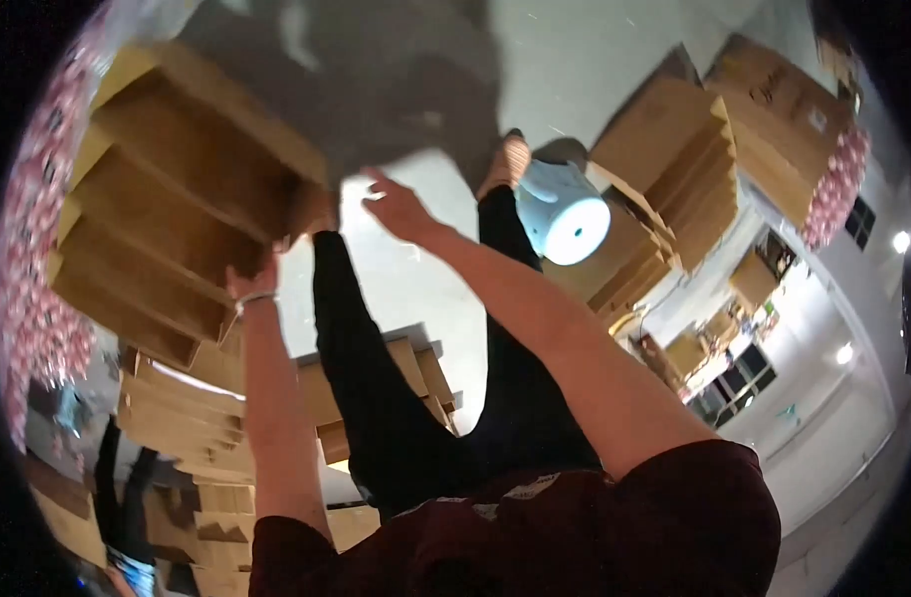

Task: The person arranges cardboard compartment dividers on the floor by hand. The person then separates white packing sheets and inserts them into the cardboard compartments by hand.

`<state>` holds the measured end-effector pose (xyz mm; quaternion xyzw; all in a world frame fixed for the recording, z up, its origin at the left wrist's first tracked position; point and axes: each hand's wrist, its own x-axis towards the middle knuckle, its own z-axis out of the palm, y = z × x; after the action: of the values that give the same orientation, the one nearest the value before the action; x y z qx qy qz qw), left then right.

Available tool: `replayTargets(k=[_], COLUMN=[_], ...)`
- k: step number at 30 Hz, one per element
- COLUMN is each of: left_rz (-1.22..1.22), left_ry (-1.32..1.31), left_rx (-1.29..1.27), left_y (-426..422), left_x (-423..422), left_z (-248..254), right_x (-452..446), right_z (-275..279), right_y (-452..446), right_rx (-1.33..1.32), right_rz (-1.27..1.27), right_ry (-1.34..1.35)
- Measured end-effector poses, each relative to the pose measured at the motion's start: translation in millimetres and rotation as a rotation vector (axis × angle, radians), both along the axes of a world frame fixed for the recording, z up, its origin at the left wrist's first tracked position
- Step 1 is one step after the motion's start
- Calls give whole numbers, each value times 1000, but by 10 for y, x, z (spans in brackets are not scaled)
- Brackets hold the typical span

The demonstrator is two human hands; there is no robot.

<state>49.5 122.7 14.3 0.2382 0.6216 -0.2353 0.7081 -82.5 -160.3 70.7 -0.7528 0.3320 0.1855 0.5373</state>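
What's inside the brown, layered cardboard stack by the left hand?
Within the brown, layered cardboard stack, only shadowed cardboard shows; overlapping layers cover whatever lies deeper.

blurred where left hand (254, 284) meets cartons (149, 211); box lettering (769, 86) illegible; another person (130, 517) cut off below

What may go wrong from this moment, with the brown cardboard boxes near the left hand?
1. The left hand is at one edge of the layered, open brown cardboard boxes, while the right hand is apart from them; the boxes could perhaps tip or slide.
2. The right foot is close beside the light-blue, round plastic container or stool, so a step sideways might knock it.
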Motion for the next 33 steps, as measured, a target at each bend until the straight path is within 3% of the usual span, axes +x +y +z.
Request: replayTargets(k=[1,2,3,4,5,7,8,9,10,11,13,14,18,20,21,22,24,25,26,27,29,30,32,33], left_rz=[-39,-89,-316,-341,-362,-476,-620,-764,-828,-895,-1176,-1204,-1429,-1528,-1566,-1501,-1485,-1571,-1503,-1514,-1536,-1559,-1614,-1645], left_ry=[46,74,-75,22,114,218,186,151,99,104,112,77,9,71,49,28,-44,-94,-81,-74,-60,-91,-167,-216], left_rx=[111,195,187,270,359,526,638,753,787,632,578,543,491,420,403,311,273,246,209,239,299,339,413,458], left_y=[65,103,436,193,-93,74,-7,-153,-284,-198,-292,-291,-1157,-1190,-1067,-998,-1000,-1130,-1241,-1428,-1819,-1850,-1829,-1816], left_x=[151,255,361,432,486,561,563,489,480,481,359,467,99,-8,-75,-175,-371,-450,-506,-625,-864,-917,-953,-943], left_z=[-93,-83,-314,53,471,386,469,588,716,683,626,753,1374,1358,1306,1288,1358,1465,1530,1559,1616,1541,1374,1306], right_x=[-310,-717,-1009,-1053,-1569,-2590,-2492,-2536,-2850,-2943,-2913,-2884,-3353,-3640,-3754,-3957,-4275,-4396,-4516,-3957,-4032,-3844,-3659,-3469], right_z=[-142,-339,-404,-40,-329,-713,-203,85,7,62,409,434,280,-37,-207,-387,-774,-983,-1278,-1039,-1548,-1492,-1550,-1398], right_y=[-315,-633,-983,-1360,-1651,-2069,-2288,-2494,-2623,-2706,-2875,-2815,-3037,-3184,-3235,-3314,-3500,-3606,-3761,-3683,-3786,-3759,-3541,-3437], right_rx=[-65,-73,-484,-396,-406,-746,-679,-637,-713,-741,-746,-725,-720,-709,-708,-701,-818,-920,-1113,-625,-458,-658,-397,-373], right_rz=[-54,-174,-49,-130,-310,-297,-554,-581,-614,-712,-983,-1022,-1162,-1179,-1131,-912,-6,355,712,-102,-281,-201,-596,-612], right_ry=[99,6,45,314,323,464,601,761,848,901,958,934,851,826,840,874,953,890,761,812,591,521,108,-18])
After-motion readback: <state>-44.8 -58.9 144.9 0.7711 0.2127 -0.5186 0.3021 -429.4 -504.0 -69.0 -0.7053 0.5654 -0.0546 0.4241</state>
